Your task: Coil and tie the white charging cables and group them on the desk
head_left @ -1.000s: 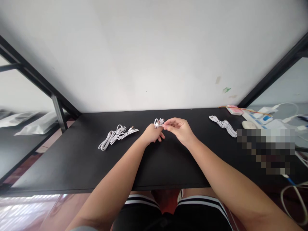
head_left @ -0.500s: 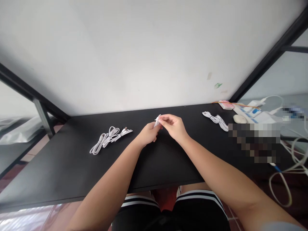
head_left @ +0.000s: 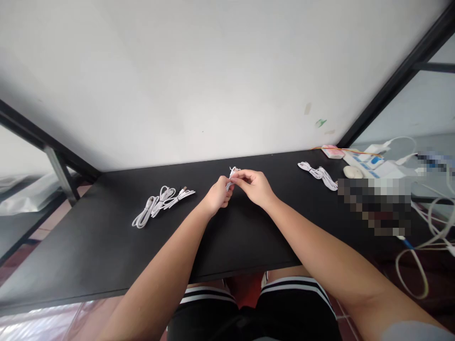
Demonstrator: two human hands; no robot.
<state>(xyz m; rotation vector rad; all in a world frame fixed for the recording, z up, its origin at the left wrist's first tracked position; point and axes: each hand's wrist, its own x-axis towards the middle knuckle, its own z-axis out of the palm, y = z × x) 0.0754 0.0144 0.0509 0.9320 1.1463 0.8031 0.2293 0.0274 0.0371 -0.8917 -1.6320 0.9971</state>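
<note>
Above the middle of the black table (head_left: 106, 246), a folded white cable (head_left: 232, 174) is held between both hands. My left hand (head_left: 218, 194) is closed around its lower part, the thumb on top. The fingertips of my right hand (head_left: 254, 184) pinch the bundle near its upper end; the exact spot they grip is partly hidden. To the left lie several tied white cables (head_left: 161, 203) side by side, one with a USB plug (head_left: 183, 190) showing. Off to the right rests another tied white cable (head_left: 317, 174), apart from both hands.
A white mouse (head_left: 353, 172) sits at the right beside a power strip (head_left: 366, 163) with chargers plugged in. Behind it lies a pink-and-white box (head_left: 332, 151) with an orange wire. Loose white cords (head_left: 423, 279) hang off the right edge. A white wall (head_left: 199, 85) rises behind the table.
The left thumb has moved up toward the right fingertips, and both hands have drawn closer together on the cable. The view has shifted slightly. The other cables lie unchanged.
</note>
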